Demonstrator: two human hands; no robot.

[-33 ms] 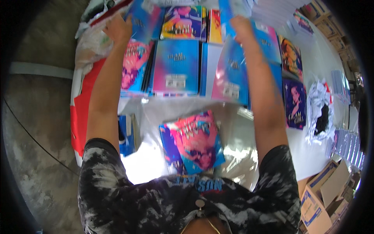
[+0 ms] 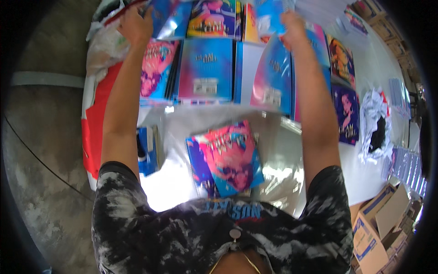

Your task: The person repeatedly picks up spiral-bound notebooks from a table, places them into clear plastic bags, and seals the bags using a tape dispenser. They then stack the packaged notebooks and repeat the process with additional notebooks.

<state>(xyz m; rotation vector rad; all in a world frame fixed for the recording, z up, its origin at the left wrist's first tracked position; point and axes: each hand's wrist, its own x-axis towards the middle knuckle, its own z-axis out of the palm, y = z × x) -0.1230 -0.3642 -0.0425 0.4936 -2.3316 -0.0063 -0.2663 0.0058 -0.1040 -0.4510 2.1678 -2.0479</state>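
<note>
Both arms reach to the far rows of glossy notebooks. My left hand [image 2: 137, 25] is closed on the edge of a blue-purple notebook [image 2: 165, 16] at the far left. At the far right, my right hand [image 2: 293, 28] is closed by a blurred blue notebook [image 2: 270, 17] that seems to be in its fingers. Just below it a blue-pink notebook [image 2: 273, 75] bulges up. Between my arms lie a flat blue notebook [image 2: 205, 68], a pink illustrated notebook [image 2: 157, 68] and a yellow-purple one [image 2: 212, 19]. Close to my body sits a small pile of pink notebooks [image 2: 228, 157].
Red material [image 2: 101, 118] and clear plastic [image 2: 102, 55] line the table's left edge. Purple notebooks [image 2: 346, 114] and crumpled white wrapping [image 2: 376, 125] lie to the right. An open cardboard box [image 2: 372, 237] stands at lower right. A blue box-like thing [image 2: 148, 150] is by my left arm.
My right hand has shifted slightly right, and the blue notebook by it shows more of its face. My left hand has moved a little farther away. The whole view has shifted slightly.
</note>
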